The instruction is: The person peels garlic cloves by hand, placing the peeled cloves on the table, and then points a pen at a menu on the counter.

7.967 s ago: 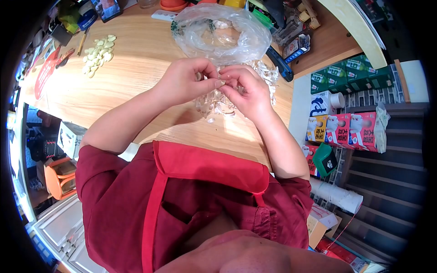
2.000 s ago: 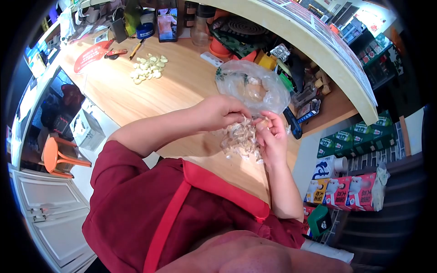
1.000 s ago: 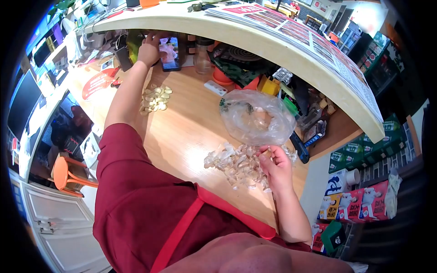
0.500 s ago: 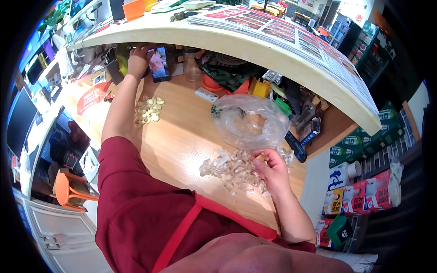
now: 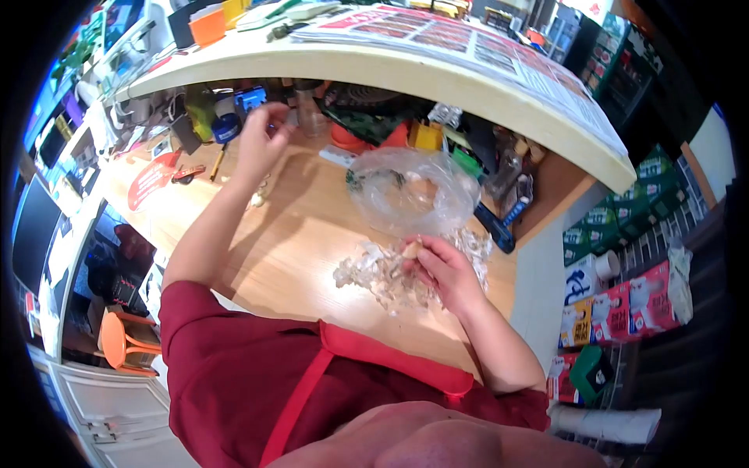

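Observation:
My right hand pinches a pale brown garlic clove between thumb and fingers. Beneath it lies a loose heap of papery garlic skins on the wooden desk. My left hand is raised near the back shelf, fingers loosely bent and thumb apart, with nothing visible in it. The phone's spot is mostly behind this hand; a bright blue patch shows there, and I cannot tell whether it is the screen. Peeled garlic cloves are partly hidden by my left forearm.
A clear plastic bag with brownish contents sits behind the skins. Along the back stand a clear cup, a yellow box and a blue round item. The raised counter overhangs them. An orange stool is at left.
My left hand has drawn back from the shelf and moved right, now covering where the phone showed. My right hand has lifted slightly leftward with the garlic clove. The view has shifted a little.

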A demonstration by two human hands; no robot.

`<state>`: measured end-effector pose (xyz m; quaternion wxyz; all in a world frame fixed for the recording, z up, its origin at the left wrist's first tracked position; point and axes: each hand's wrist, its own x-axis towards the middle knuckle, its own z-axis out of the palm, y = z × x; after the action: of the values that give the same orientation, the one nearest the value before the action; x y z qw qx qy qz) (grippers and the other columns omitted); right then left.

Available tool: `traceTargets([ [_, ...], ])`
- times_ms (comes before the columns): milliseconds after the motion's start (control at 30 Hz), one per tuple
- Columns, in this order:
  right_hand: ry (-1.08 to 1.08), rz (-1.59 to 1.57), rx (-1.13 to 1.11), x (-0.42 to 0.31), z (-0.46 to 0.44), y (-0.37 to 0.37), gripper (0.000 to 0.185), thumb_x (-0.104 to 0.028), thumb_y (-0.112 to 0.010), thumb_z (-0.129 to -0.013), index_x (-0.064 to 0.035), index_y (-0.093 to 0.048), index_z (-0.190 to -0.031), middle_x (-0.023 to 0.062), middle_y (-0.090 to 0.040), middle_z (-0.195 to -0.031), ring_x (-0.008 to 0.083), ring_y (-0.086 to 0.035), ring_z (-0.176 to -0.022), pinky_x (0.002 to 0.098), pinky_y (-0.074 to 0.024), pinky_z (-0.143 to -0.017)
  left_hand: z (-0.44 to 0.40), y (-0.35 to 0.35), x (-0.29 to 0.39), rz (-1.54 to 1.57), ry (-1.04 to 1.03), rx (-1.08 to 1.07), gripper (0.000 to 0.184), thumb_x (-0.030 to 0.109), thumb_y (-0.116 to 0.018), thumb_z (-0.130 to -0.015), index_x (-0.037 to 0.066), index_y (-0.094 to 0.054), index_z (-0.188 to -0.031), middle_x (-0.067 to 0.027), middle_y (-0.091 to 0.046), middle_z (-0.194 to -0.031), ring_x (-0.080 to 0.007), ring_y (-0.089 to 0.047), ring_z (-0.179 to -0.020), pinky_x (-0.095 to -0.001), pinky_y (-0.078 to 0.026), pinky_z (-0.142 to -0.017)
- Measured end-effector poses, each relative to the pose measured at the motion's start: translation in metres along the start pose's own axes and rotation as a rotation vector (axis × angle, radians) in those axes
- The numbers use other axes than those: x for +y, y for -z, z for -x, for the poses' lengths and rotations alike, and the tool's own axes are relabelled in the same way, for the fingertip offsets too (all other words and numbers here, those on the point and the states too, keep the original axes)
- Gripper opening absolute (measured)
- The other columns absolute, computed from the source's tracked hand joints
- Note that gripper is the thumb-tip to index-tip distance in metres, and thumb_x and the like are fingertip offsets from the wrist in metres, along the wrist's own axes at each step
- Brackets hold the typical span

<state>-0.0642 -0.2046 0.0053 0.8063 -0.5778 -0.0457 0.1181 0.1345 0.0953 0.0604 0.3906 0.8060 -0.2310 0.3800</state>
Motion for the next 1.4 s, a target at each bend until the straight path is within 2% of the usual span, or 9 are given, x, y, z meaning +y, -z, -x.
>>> traceTargets([
  [67, 0.040, 0.126, 0.086, 0.002, 0.000, -0.002, 0.022, -0.007, -0.050, -0.090, -0.0033, -0.054, -0.111, 0.0016, -0.057, -0.089, 0.0071, -0.055, -0.078, 0.0172, -0.0402, -0.062, 0.037, -0.006, 0.052, 0.295, 0.148, -0.320, 0.014, 0.004, -0.061, -0.080, 0.004, -0.055, -0.092, 0.0012, -0.053, -0.083, -0.0054, -0.049, -0.075, -0.0203, -0.042, -0.067],
  [133, 0.152, 0.308, 0.120, 0.006, 0.001, 0.000, 0.023, -0.005, -0.051, -0.088, -0.0030, -0.054, -0.112, 0.0024, -0.059, -0.089, 0.0061, -0.055, -0.077, 0.0161, -0.0403, -0.061, 0.071, -0.010, 0.095, 0.639, 0.451, -0.624, 0.007, 0.005, -0.060, -0.083, 0.004, -0.056, -0.089, 0.0032, -0.054, -0.083, -0.0030, -0.049, -0.075, -0.0184, -0.041, -0.068],
  [200, 0.324, 0.598, 0.123, 0.009, 0.000, 0.007, 0.026, -0.002, -0.059, -0.083, -0.0042, -0.057, -0.109, 0.0014, -0.059, -0.089, 0.0073, -0.055, -0.080, 0.0186, -0.0426, -0.065, 0.096, -0.017, 0.123, 0.822, 0.550, -0.766, 0.009, 0.008, -0.060, -0.083, 0.004, -0.057, -0.090, 0.0035, -0.055, -0.080, -0.0030, -0.048, -0.070, -0.0177, -0.040, -0.063],
  [300, 0.432, 0.740, 0.171, 0.003, 0.005, -0.001, 0.028, -0.009, -0.071, -0.073, -0.0075, -0.062, -0.100, 0.0019, -0.058, -0.085, 0.0095, -0.058, -0.078, 0.0235, -0.0436, -0.060, 0.108, -0.022, 0.145, 0.994, 0.807, -0.887, 0.013, 0.012, -0.060, -0.084, 0.003, -0.059, -0.093, 0.0031, -0.055, -0.078, -0.0038, -0.047, -0.066, -0.0175, -0.037, -0.059],
  [400, 0.606, 0.790, 0.103, 0.009, 0.001, 0.001, 0.029, -0.009, -0.072, -0.070, -0.0087, -0.062, -0.097, 0.0043, -0.060, -0.088, 0.0131, -0.059, -0.077, 0.0240, -0.0443, -0.060, 0.113, -0.029, 0.144, 1.064, 0.823, -0.864, 0.016, 0.013, -0.060, -0.084, 0.002, -0.060, -0.096, 0.0023, -0.056, -0.078, -0.0044, -0.045, -0.063, -0.0173, -0.035, -0.056],
  [633, 0.565, 0.865, 0.117, 0.004, 0.000, 0.000, 0.030, -0.007, -0.071, -0.070, -0.0088, -0.061, -0.098, 0.0058, -0.061, -0.094, 0.0169, -0.061, -0.080, 0.0267, -0.0476, -0.065, 0.117, -0.034, 0.137, 1.049, 0.841, -0.911, 0.017, 0.008, -0.063, -0.082, -0.001, -0.059, -0.097, -0.0032, -0.061, -0.082, -0.0070, -0.055, -0.071, -0.0187, -0.041, -0.060],
  [933, 0.688, 1.095, 0.030, 0.007, -0.004, 0.002, 0.028, -0.004, -0.069, -0.070, -0.0069, -0.060, -0.096, 0.0110, -0.059, -0.100, 0.0252, -0.058, -0.092, 0.0323, -0.0491, -0.073, 0.122, -0.040, 0.127, 0.976, 0.898, -0.972, 0.013, 0.007, -0.065, -0.079, 0.000, -0.063, -0.090, -0.0045, -0.063, -0.076, -0.0085, -0.056, -0.061, -0.0208, -0.043, -0.054],
  [1167, 0.540, 1.048, 0.029, 0.006, 0.001, -0.009, 0.025, 0.000, -0.068, -0.071, -0.0067, -0.062, -0.093, 0.0104, -0.059, -0.098, 0.0246, -0.061, -0.084, 0.0303, -0.0508, -0.065, 0.132, -0.043, 0.120, 0.935, 0.781, -0.966, 0.011, 0.003, -0.061, -0.078, -0.003, -0.062, -0.088, -0.0053, -0.062, -0.074, -0.0088, -0.057, -0.063, -0.0219, -0.046, -0.057],
  [1400, 0.579, 1.030, 0.016, 0.006, 0.001, -0.011, 0.024, -0.001, -0.069, -0.069, -0.0048, -0.061, -0.091, 0.0107, -0.059, -0.096, 0.0265, -0.060, -0.084, 0.0314, -0.0509, -0.065, 0.132, -0.040, 0.125, 0.704, 0.543, -0.961, 0.011, 0.000, -0.060, -0.079, -0.003, -0.060, -0.089, -0.0034, -0.061, -0.076, -0.0065, -0.055, -0.066, -0.0204, -0.044, -0.058],
])
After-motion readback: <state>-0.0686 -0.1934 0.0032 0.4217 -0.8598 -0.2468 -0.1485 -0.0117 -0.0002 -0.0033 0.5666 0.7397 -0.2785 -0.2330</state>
